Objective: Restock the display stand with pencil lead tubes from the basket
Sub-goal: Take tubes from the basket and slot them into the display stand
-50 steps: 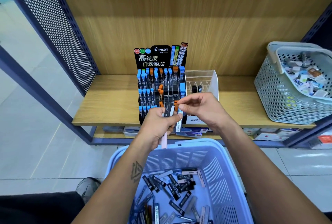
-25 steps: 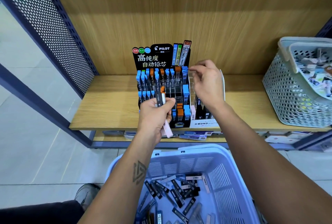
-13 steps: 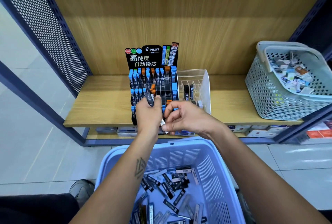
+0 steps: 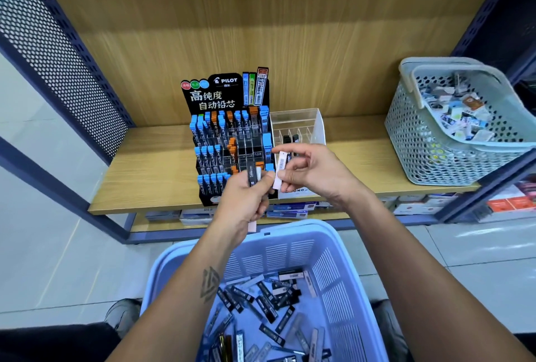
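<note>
A black tiered Pilot display stand [image 4: 229, 141] stands on the wooden shelf, holding blue- and orange-capped lead tubes, with some slots on its right side bare. My left hand [image 4: 246, 199] grips a few lead tubes [image 4: 252, 176], a black one on top and a pale pink end sticking out below. My right hand [image 4: 307, 173] pinches a pale pink lead tube [image 4: 280, 168] with a barcode label, just right of the left hand and in front of the stand. Below my arms, the blue basket [image 4: 342, 269] holds several loose lead tubes.
A clear acrylic organiser [image 4: 301, 126] with a few dark tubes stands right of the stand. A grey perforated basket [image 4: 435, 141] of mixed stationery sits at the shelf's right end. Perforated metal panels flank the wooden shelf [image 4: 150, 176]. Boxes lie on the lower shelf.
My right hand came back from the stand's upper right to the left hand and drew a pale pink tube out of the bundle. The left hand stays in front of the stand.
</note>
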The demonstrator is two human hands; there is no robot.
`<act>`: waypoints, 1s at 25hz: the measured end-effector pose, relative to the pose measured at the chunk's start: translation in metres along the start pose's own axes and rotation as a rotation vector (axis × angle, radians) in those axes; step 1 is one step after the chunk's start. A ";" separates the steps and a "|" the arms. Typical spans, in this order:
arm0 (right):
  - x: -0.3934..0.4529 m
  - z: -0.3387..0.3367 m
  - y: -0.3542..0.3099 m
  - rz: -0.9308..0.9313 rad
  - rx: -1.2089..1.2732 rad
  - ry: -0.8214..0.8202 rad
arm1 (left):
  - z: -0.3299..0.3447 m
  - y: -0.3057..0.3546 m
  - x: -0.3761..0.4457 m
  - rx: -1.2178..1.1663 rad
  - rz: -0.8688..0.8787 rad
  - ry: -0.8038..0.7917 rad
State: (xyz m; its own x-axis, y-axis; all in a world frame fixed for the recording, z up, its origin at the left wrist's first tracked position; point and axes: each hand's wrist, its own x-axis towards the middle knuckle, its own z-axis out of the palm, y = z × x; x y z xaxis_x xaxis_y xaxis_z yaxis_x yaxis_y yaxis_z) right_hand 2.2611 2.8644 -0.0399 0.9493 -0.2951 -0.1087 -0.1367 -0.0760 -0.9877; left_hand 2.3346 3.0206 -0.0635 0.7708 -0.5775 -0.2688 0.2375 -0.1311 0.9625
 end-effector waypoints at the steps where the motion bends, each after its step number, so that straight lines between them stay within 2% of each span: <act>1: 0.000 -0.002 0.002 -0.006 -0.006 0.024 | 0.002 -0.001 0.000 0.014 0.000 -0.015; 10: 0.003 -0.012 0.011 -0.028 -0.002 0.173 | 0.014 -0.011 0.012 0.114 0.021 -0.035; 15: 0.015 -0.037 0.011 -0.136 -0.119 0.455 | -0.008 -0.006 0.021 -0.031 -0.042 0.098; 21: 0.026 -0.015 0.035 -0.113 -0.448 0.408 | -0.014 -0.009 0.019 -0.141 -0.132 0.042; 25: 0.035 -0.019 0.024 -0.164 -0.347 0.519 | -0.016 -0.011 0.019 -0.130 -0.145 0.003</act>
State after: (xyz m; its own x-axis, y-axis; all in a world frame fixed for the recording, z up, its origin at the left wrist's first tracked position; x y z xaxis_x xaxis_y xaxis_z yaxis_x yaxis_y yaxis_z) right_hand 2.2856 2.8340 -0.0656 0.7170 -0.6692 0.1949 -0.1678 -0.4371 -0.8836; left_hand 2.3561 3.0238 -0.0802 0.7250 -0.5576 -0.4043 0.4199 -0.1074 0.9012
